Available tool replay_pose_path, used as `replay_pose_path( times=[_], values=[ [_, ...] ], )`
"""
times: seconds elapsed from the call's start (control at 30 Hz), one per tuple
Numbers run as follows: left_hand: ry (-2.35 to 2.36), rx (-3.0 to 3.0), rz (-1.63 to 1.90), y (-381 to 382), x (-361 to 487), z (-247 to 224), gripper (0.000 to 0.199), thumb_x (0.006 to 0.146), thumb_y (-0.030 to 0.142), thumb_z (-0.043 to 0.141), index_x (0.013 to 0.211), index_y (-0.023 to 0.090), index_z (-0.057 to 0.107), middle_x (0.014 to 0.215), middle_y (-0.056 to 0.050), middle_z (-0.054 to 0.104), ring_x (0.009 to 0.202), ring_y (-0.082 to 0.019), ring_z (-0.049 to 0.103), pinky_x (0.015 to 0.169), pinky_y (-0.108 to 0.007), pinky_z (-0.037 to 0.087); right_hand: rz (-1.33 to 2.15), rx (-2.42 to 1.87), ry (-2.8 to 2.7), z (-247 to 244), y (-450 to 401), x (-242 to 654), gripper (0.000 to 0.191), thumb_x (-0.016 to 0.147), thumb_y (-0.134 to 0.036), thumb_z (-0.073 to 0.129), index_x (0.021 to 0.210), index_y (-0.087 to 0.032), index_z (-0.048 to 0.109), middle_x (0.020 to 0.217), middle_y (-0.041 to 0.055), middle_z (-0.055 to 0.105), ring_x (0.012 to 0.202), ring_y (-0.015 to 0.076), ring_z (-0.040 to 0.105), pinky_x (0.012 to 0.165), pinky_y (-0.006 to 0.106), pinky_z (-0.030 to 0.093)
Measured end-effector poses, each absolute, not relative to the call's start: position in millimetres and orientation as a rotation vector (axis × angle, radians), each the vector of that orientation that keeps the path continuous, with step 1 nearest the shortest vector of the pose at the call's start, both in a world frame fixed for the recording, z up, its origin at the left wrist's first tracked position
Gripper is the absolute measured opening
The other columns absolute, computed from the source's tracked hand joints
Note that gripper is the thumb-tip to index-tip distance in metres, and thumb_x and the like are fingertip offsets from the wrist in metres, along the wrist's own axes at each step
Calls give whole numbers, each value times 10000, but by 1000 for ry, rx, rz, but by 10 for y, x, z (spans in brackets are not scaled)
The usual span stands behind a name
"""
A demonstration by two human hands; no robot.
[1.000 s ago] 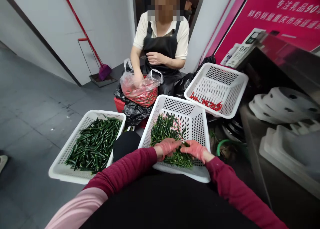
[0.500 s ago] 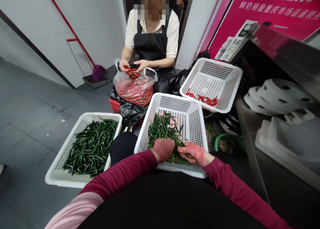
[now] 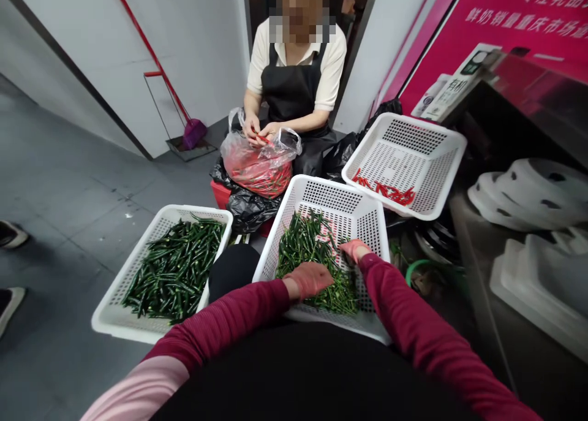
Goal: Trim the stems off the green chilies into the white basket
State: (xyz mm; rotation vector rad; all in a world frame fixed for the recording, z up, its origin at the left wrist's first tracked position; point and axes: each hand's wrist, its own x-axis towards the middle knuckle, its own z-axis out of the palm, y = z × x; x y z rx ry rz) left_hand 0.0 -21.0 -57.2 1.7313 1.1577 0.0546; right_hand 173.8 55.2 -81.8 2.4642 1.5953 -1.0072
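Note:
Both my hands, in thin reddish gloves, are at the middle white basket (image 3: 263, 268). It holds a heap of thin green chilies (image 3: 298, 240), with loose green stems (image 3: 342, 295) nearer me. My left hand (image 3: 310, 280) is closed over the near part of the heap, knuckles up; what its fingers hold is hidden. Further right, my right hand (image 3: 355, 249) is low inside the basket by the heap's right edge. Its fingers are drawn together, and their tips are too small to show what is in them.
At left stands a white basket of green chilies (image 3: 177, 271). Opposite sits a person (image 3: 294, 96) handling red chilies over a plastic bag (image 3: 260, 166). A white basket (image 3: 443, 182) with some red chilies is at right, by a metal shelf (image 3: 478, 286). Someone's shoes (image 3: 11, 304) show far left.
My right hand has moved forward, away from my left hand, to the heap's right edge. More loose stems show between them. The view has swung left; shoes have appeared at the left edge.

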Motion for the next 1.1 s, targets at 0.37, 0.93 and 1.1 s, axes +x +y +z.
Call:
replay_pose_path(
  times=[0.37, 0.93, 1.1],
  values=[
    [990, 1427, 36, -286, -14, -270, 400, 806, 466, 342, 587, 154, 464, 463, 25, 429, 370, -71, 363, 382, -206, 294, -2484, 1700, 1675, -440, -687, 1653, 189, 657, -316, 497, 564, -153, 522, 351, -36, 464, 267, 68, 356, 307, 189, 205],
    [980, 2153, -364, -276, 21, -476, 318, 777, 306, 394, 788, 157, 674, 768, -67, 651, 718, -180, 585, 627, -254, 425, -1197, 2606, 1607, -1016, 755, 1658, 172, 539, -224, 682, 670, -182, 579, 716, 64, 632, 782, 191, 588, 609, 235, 411],
    [1117, 1935, -114, -221, -15, -596, 259, 744, 319, 450, 811, 177, 657, 796, -29, 638, 731, -148, 561, 634, -222, 410, -1358, 2634, 1515, -917, 470, 1834, 172, 658, -327, 589, 607, -176, 523, 497, 20, 522, 497, 137, 512, 455, 240, 377]
  ],
)
